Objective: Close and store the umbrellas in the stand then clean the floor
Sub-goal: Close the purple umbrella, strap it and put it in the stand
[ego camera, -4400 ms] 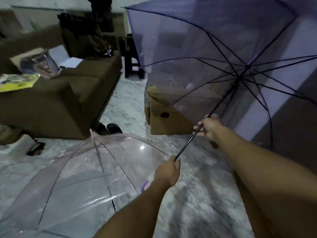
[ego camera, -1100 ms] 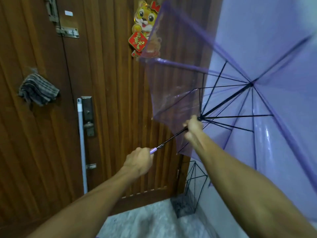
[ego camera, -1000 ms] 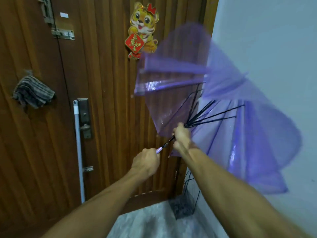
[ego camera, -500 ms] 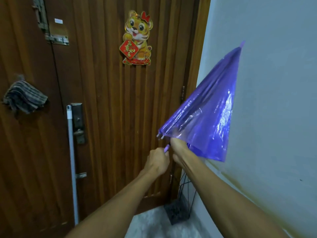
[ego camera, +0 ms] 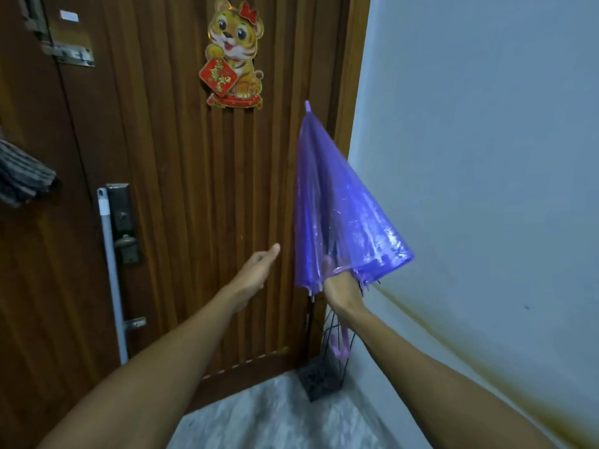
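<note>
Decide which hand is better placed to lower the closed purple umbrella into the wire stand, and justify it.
Right. The right hand already grips the purple umbrella, directly above the wire stand. The left hand is open, holding nothing, off toward the door.

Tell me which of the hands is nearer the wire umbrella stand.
Right. The right hand holds the purple umbrella almost directly above the wire umbrella stand; the left hand hangs free, up and leftward.

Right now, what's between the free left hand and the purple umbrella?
Nothing: in the head view only the wooden door shows behind the gap between the left hand and the purple umbrella.
</note>
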